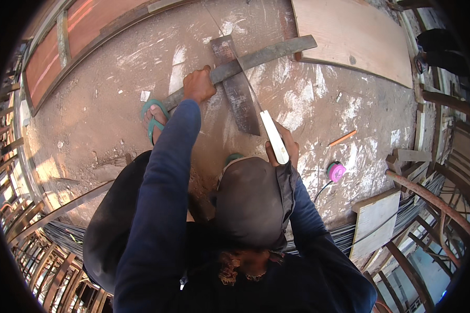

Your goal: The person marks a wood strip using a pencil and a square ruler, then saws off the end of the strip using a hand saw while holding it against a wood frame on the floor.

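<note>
From the head camera, your left hand (198, 85) is clamped on the long grey plank (245, 62), which runs from lower left to upper right across a short board (238, 91). Your right hand (283, 148) grips the pale handle of a saw (273, 135) (blade edge-on, hard to see), just right of the crossing, pointing away from you.
</note>
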Demonstrator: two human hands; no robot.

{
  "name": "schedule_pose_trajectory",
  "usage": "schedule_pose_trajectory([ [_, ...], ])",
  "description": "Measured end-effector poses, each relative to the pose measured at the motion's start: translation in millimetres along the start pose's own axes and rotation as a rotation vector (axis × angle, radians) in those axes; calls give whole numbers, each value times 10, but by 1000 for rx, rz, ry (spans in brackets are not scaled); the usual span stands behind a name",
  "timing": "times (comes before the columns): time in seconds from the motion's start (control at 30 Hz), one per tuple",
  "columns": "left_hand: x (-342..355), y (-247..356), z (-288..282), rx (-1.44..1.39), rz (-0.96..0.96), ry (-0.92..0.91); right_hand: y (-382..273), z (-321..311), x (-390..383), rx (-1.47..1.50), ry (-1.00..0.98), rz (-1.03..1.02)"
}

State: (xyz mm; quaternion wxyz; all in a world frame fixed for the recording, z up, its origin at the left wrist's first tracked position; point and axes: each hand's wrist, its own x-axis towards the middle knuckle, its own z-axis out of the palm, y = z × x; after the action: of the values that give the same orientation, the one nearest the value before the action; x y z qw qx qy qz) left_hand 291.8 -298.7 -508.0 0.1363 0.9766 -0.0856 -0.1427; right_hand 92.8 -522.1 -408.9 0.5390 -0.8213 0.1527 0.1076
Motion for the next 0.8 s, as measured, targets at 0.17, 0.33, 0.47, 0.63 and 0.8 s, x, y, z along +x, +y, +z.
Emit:
schedule_pose_trajectory([
  [0.17,5,-146,-65,-20,-52,15,522,-245,-1150,1,72,-273],
  [0.33,-80,-156,22,-23,-15,31,528,-94,-804,184,63,-218],
  [0.47,86,-179,-19,10,-37,44,352,187,81,150,47,-204],
  [0.63,95,146,57,-121,20,121,461,-185,-107,211,-71,-254],
  [0.8,-111,-107,60,-34,-47,96,753,164,-58,221,-185,-331],
])
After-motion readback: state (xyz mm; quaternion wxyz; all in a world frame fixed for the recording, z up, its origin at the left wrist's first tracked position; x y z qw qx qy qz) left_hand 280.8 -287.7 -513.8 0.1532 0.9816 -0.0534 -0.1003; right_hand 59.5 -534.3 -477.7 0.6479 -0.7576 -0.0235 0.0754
